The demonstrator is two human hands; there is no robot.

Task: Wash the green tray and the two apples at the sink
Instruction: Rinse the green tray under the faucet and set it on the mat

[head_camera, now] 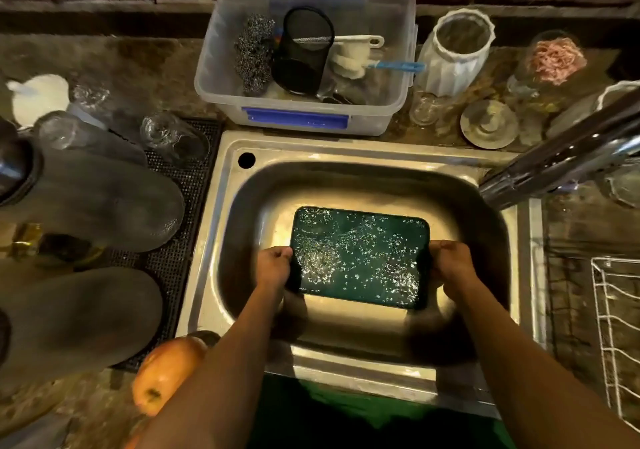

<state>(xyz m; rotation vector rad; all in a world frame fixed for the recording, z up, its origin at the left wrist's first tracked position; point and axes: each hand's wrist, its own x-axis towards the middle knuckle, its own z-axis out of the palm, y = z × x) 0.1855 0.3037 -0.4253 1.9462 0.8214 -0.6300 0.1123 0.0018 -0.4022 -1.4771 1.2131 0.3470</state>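
Green tray [360, 258] held over the basin of the steel sink [214, 240], between both hands, wet face up and covered in water droplets, long sides running left to right, slightly tilted. Left hand [275, 266] grips the tray's left short edge, fingers curled around it; right hand [450, 265] grips the right short edge the same way. Hands well apart, one at each end, tray spanning the gap between them. Whether the tray touches the sink bottom cannot be told; it casts a shadow below. One apple [166, 372], orange-yellow, lies on the counter just left of the sink's near left corner, partly behind the left forearm; a second reddish bit at the bottom edge beside it is too cut off to identify. Faucet [554, 161] reaches in from the upper right, no visible stream. Behind the sink sits a clear plastic tub [398, 78] with scouring pads, a black mesh cup and a brush. Upturned glasses [173, 137] on a black mat at left; white wire rack [616, 327] at right.
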